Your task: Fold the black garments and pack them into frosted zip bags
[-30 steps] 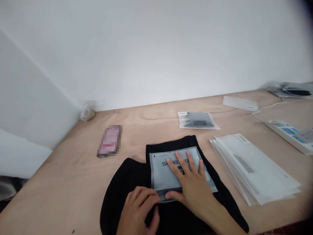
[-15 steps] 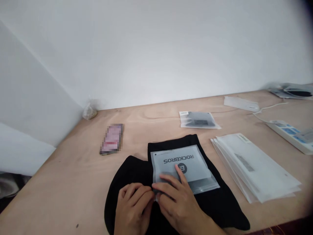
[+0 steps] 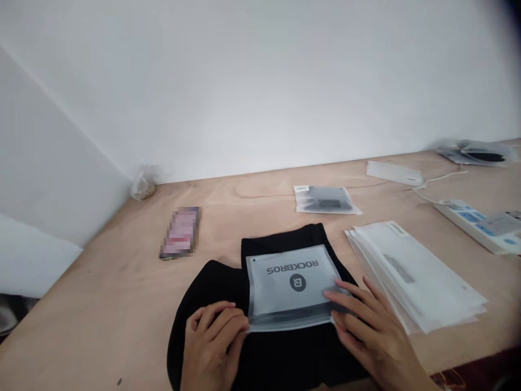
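A translucent zip bag (image 3: 280, 271) printed ROCKBROS lies over folded black fabric (image 3: 297, 358), its zip edge towards me. At the bag's near left corner, my left hand (image 3: 214, 342) is closed, with thumb and fingers pinching the edge. My right hand (image 3: 370, 326) is at the near right corner, gripping the zip edge between thumb and fingers while other fingertips rest on the bag's face. What lies inside the bag is hard to make out.
To the right lies a stack of translucent bags (image 3: 415, 277). Behind the fabric is a filled bag (image 3: 325, 200). A phone (image 3: 180, 232) lies left, a power strip (image 3: 474, 225) with a white cable far right. A small clear plastic bag (image 3: 143, 183) sits by the wall.
My right hand has moved right along the zip edge, from beside my left hand to the bag's right corner. The left hand keeps its pinch. The view has shifted slightly.
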The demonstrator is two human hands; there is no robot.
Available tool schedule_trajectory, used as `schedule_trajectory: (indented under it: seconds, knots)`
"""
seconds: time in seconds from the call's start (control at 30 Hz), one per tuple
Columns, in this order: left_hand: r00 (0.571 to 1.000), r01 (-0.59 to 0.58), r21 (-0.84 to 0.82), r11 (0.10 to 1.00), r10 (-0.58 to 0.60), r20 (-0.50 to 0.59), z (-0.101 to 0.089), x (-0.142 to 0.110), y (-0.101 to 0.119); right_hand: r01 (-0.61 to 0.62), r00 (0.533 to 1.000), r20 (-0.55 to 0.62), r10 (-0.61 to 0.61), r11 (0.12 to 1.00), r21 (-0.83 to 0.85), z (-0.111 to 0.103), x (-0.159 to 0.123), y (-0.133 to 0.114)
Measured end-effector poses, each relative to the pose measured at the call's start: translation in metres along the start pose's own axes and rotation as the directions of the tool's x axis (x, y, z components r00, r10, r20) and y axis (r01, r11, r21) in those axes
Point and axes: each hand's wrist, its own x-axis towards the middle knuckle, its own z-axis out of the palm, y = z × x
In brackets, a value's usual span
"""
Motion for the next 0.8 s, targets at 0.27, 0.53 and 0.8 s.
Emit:
schedule_trajectory:
  seconds: [0.27,0.53,0.8]
  knots:
    - [0.999,0.019,0.042,0.999,-0.020,0.033,-0.004,-0.011,-0.008,-0.025,0.999,-0.043,0.024,0.999,-0.038,-0.013,-0.010,0.014]
    - [0.997,0.026,0.119,0.993,-0.035,0.067,-0.014,0.024,0.030,-0.160,0.985,0.073,0.156,0.986,0.046,-0.023,0.020,-0.009]
    - [0.975,0.111,0.204,0.973,-0.146,0.169,0.049,0.057,0.068,-0.289,0.935,0.214,0.283,0.957,0.000,0.025,0.061,-0.032]
